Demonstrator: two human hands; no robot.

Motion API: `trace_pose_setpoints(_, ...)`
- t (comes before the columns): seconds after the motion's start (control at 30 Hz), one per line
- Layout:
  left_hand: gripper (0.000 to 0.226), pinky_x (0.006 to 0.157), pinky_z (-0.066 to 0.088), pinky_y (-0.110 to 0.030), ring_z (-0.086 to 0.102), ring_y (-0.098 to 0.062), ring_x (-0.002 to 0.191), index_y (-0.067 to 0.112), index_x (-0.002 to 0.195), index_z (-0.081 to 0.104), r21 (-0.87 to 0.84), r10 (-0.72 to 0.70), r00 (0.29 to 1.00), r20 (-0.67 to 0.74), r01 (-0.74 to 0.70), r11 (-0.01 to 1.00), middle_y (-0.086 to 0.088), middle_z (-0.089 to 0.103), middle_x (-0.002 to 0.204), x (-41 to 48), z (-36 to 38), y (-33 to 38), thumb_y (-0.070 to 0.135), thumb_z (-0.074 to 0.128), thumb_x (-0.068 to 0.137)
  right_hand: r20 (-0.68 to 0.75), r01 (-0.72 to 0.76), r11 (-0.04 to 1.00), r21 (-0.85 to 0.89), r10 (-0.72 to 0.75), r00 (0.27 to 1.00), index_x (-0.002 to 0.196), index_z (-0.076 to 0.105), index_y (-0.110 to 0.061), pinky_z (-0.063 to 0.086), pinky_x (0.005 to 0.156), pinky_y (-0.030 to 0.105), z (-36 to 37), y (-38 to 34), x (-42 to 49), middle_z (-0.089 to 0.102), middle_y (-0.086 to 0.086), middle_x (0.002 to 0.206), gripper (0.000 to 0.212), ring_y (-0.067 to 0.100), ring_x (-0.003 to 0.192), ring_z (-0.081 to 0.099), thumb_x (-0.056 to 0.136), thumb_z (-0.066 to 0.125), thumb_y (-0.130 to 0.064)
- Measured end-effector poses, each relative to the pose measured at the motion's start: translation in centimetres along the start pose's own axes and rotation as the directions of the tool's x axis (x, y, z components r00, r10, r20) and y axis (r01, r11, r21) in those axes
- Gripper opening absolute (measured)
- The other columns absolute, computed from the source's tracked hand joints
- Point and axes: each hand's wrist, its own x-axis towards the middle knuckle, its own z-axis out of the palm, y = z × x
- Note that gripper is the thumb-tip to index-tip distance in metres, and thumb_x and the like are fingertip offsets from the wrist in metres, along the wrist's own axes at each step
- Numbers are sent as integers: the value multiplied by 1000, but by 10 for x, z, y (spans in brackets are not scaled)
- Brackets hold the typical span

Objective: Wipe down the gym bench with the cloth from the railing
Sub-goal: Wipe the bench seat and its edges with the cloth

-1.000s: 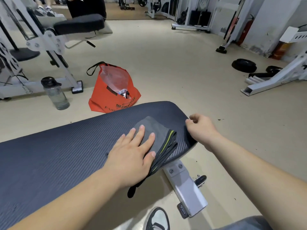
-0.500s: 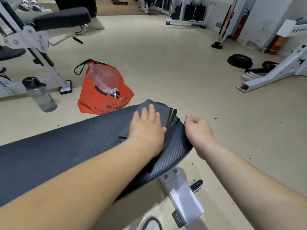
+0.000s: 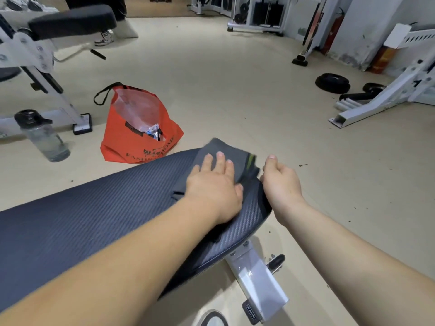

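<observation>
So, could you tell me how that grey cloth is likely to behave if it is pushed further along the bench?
The grey cloth looks floppy: it lies in soft folds under the left hand, so it would probably bunch. On the ribbed bench pad it likely drags rather than glides. It seems light, needing flat palm pressure.
</observation>
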Motion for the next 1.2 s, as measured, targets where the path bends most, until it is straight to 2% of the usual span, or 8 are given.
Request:
trace_pose_setpoints(0.17,67,127,10,-38,-1,-16,157,27,162,11,62,382,921,-73,-378,924,3,-1,171,-49,13,-21,56,21,103,-12,3,997,-74,-3,1000,64,43,-20,38,71,37,-1,-2,0,46,-1,66,50,25,67,45,103,29,-48)
trace_pose_setpoints(0.33,64,127,13,-43,2,-22,158,22,162,9,19,92,994,-61,-91,996,-2,-4,171,3,1,-48,50,19,105,15,52,992,-117,-50,999,60,35,-17,29,61,36,0,0,-3,37,-2,58,52,24,63,38,103,34,-45)
trace_pose_setpoints(0.43,65,126,12,-47,-1,-29,157,19,162,6,-47,-35,999,-36,33,998,-6,-5,171,14,1,-31,46,20,104,32,71,988,-135,-67,997,63,41,-15,34,67,37,1,-2,-5,42,-1,62,51,27,69,44,104,32,-44)
trace_pose_setpoints(0.67,69,127,12,-37,1,-14,157,32,161,12,29,347,934,-84,-346,938,7,-1,171,-59,13,-29,63,23,101,20,112,975,-192,-110,994,69,46,-18,43,74,40,6,-6,-5,55,3,79,45,30,80,52,102,33,-47)
trace_pose_setpoints(0.77,69,127,12,-36,4,-13,157,31,161,12,41,203,977,-71,-201,979,5,0,171,-31,6,-69,61,25,101,64,211,937,-278,-201,977,64,44,-19,41,69,39,9,-6,-10,53,1,76,44,28,76,51,100,38,-45)
trace_pose_setpoints(0.9,68,127,11,-42,2,-24,158,24,162,9,-62,-46,997,-59,43,997,-2,-2,171,-14,5,-73,55,23,103,116,334,872,-357,-314,942,89,66,-24,50,87,40,15,-14,-21,64,3,102,31,26,102,60,98,44,-44)
trace_pose_setpoints(1.1,67,127,9,-36,-1,-14,157,33,161,9,11,261,960,-98,-262,965,7,-4,170,-93,20,-61,61,23,101,178,405,847,-343,-365,914,99,69,-27,50,95,43,25,-25,-31,62,-2,108,33,25,112,59,100,42,-47)
trace_pose_setpoints(1.2,68,127,9,-35,1,-12,157,35,161,9,17,157,986,-63,-156,988,8,-4,170,-75,15,-111,62,24,101,204,434,833,-344,-384,900,100,68,-28,49,97,44,27,-27,-34,63,-4,110,30,22,117,56,99,44,-46)
